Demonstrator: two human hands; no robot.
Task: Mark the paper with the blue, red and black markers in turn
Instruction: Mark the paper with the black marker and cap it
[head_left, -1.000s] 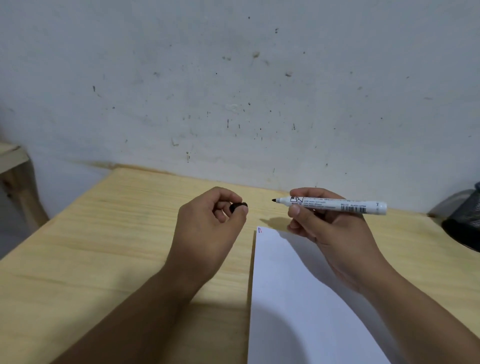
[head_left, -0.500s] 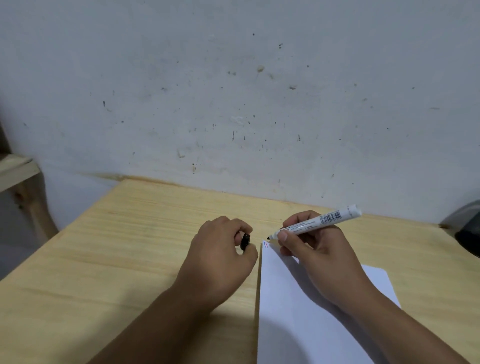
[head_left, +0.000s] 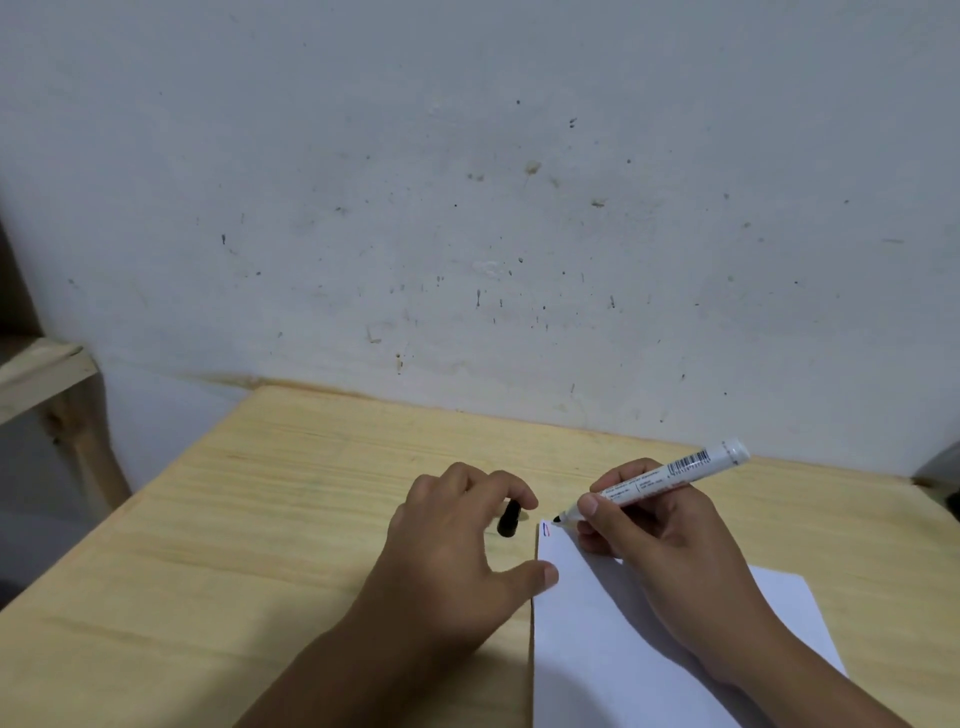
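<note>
A second ago my right hand (head_left: 670, 545) held the marker (head_left: 660, 480) level in the air above the table (head_left: 260, 545); now it has come down, gripping the marker between thumb and fingers, tilted, its black tip at the far left corner of the paper (head_left: 613, 649), just beside two short strokes there, one blue and one red (head_left: 545, 529). My left hand (head_left: 457, 540) has dropped too: it was lifted with the cap (head_left: 509, 518) pinched at thumb and finger, and now its thumb presses the paper's left edge while curled fingers hold the black cap against the table. The marker is white with dark print and a barcode near its blunt back end, which points up and to the right. The paper is white and lies on the wooden table, under my right wrist
</note>
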